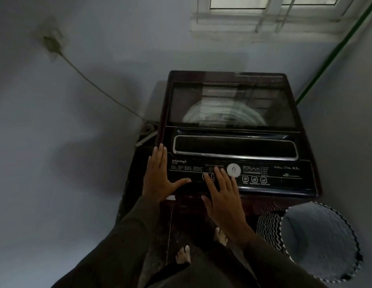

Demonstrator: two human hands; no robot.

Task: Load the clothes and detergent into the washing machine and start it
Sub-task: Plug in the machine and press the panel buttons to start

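Observation:
A dark top-loading washing machine stands against the wall, its glass lid shut with the drum faintly visible beneath. My left hand lies flat and open on the left end of the control panel. My right hand hovers open over the panel's middle, fingertips on the buttons by the round white dial. A basket with a black-and-white zigzag pattern stands at the right, with grey cloth in it. No detergent is in view.
A power cord runs from a wall socket down to the machine's left rear. A green hose slants along the right wall. A window is above. My bare feet stand on dark floor.

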